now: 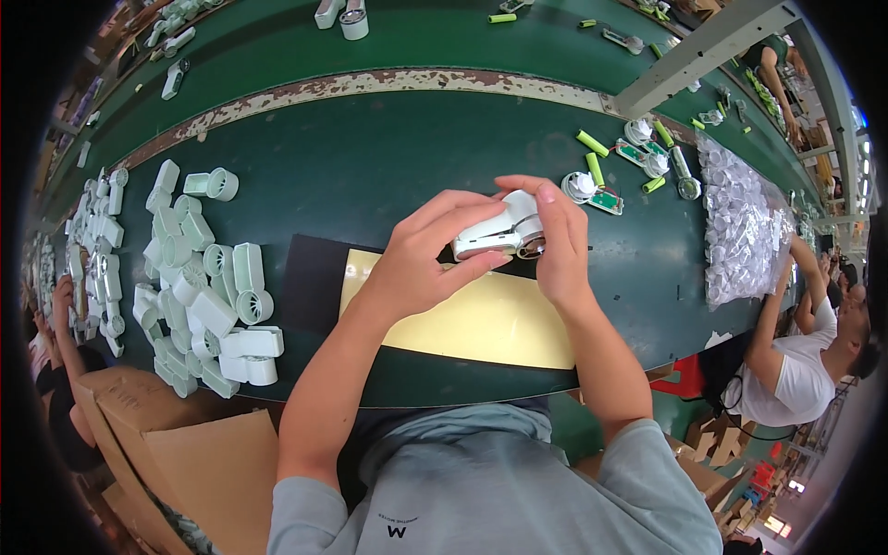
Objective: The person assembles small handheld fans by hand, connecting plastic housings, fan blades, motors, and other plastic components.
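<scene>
Both hands full rn: left hand [421,254] pinches a white handheld-fan casing [488,233] btwn thumb & fingers, right hand [562,236] is curled round its right end. Casing's held over the far edge of a yellow sheet [462,319], w/ a black mat [310,277] poking out left of that. Left side of the green table [314,176] = big pile of pale mint fan shells [199,296]. Far right: lime-green battery cells [593,143], circuit boards [607,202] etc., + a clear plastic bag [740,222] of small white parts.
</scene>
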The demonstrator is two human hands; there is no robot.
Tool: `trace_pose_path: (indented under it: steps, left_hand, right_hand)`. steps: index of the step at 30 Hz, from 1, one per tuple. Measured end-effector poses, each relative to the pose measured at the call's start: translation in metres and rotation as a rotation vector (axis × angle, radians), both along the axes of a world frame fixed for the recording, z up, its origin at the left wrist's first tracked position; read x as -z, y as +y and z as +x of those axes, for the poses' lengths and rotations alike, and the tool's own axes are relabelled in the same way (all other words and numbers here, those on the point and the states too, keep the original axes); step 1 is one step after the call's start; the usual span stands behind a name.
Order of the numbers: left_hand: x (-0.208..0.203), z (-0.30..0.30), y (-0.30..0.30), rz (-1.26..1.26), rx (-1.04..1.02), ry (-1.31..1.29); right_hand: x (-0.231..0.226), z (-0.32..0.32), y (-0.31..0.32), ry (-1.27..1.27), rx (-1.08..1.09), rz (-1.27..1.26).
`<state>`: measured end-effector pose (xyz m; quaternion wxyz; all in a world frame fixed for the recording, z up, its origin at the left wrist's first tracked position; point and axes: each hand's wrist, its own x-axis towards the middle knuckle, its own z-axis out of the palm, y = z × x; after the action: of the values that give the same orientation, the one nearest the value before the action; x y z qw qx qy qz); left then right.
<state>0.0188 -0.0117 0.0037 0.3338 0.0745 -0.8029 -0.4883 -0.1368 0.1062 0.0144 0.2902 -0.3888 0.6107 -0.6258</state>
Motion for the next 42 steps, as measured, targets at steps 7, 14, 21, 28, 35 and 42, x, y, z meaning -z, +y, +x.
trace_pose_path:
  steps: [7, 14, 21, 28, 35, 42]
  left_hand:
    - [-0.002, -0.003, 0.014, 0.123, 0.013, -0.146]
    - [0.002, -0.004, 0.012, 0.1, 0.016, -0.084]
    - [-0.004, -0.003, 0.011, 0.118, 0.025, -0.056]
    - [-0.006, -0.004, 0.013, 0.121, -0.014, -0.091]
    - [-0.003, 0.001, 0.007, 0.019, -0.017, -0.055]
    - [-0.002, -0.004, 0.019, 0.055, 0.052, -0.139]
  right_hand:
    - [-0.001, 0.006, -0.002, 0.447, 0.203, -0.094]
    - [-0.005, 0.005, -0.003, 0.551, 0.216, -0.113]
    - [-0.007, 0.007, -0.005, 0.535, 0.215, -0.143]
    - [0.001, -0.003, -0.002, 0.471, 0.215, -0.189]
    - [0.001, 0.004, -0.008, 0.367, 0.197, -0.303]
    - [-0.001, -0.002, 0.004, 0.393, 0.177, -0.224]
